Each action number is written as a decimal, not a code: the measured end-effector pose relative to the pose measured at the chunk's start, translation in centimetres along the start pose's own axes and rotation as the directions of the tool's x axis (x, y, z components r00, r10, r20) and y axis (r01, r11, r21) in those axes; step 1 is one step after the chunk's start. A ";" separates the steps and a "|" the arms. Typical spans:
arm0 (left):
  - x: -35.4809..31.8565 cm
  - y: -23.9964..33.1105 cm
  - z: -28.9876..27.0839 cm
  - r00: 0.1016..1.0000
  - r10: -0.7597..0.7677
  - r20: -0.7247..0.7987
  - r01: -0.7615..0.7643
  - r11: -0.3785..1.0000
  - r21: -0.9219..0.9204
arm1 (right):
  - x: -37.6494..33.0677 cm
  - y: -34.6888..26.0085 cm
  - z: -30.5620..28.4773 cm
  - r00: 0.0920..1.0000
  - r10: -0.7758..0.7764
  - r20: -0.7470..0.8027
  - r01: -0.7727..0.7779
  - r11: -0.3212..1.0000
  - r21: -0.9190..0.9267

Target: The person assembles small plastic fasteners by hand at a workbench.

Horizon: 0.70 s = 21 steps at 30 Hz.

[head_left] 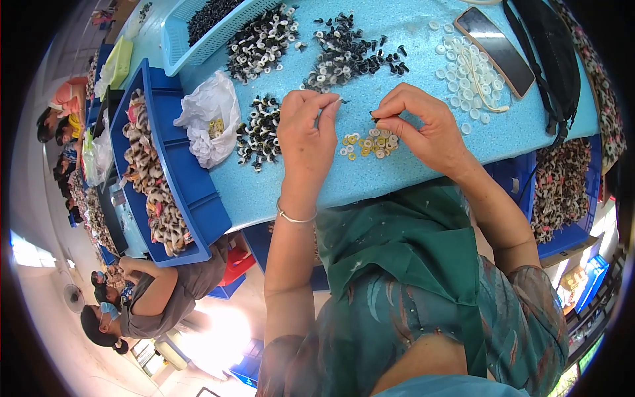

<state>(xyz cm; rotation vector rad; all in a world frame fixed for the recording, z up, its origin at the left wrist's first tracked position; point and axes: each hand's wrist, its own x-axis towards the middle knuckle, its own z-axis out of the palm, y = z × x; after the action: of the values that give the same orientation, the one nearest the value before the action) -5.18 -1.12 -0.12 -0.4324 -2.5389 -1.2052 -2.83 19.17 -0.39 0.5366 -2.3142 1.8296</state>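
My left hand point(306, 132) is closed in a pinch above the table, with a small black peg point(345, 101) showing at the fingertips. To its right, my right hand point(423, 126) also pinches, and a small dark piece point(374, 119) shows between thumb and forefinger; its kind is hard to make out. Under the right fingertips lies a small pile of white and yellow rings point(378, 144). Beside my left hand is a heap of black pegs with white and yellowish rings on them point(259, 132). Loose black pegs point(360, 59) are spread beyond both hands.
Another heap of ringed pegs point(261, 46) lies near a light-blue basket point(173, 49). Clear plastic caps point(466, 86), a phone point(496, 49) and a black bag point(552, 59) are at right. At left are a crumpled white bag point(205, 109) and blue bin point(188, 175). Co-workers sit further left.
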 end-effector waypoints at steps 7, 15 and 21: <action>-1.2 2.6 -0.6 0.952 -0.302 0.054 0.288 0.817 -0.500 | 0.3 -0.7 0.8 0.999 -0.039 0.007 0.039 0.998 0.054; -2.7 2.8 -0.7 0.840 -0.412 0.354 0.499 0.328 -0.802 | 0.0 -1.3 0.5 0.998 -0.051 0.037 0.049 0.997 0.051; -3.0 2.3 -0.9 0.722 -0.356 0.594 0.635 -0.003 -0.773 | -0.7 -2.2 -0.4 0.993 -0.043 0.112 0.046 0.999 -0.023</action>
<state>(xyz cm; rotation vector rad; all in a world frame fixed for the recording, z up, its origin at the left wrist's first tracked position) -1.39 -0.87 0.88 0.2617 -1.5999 -3.2393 -1.47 19.23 1.48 0.6974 -2.3717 1.7911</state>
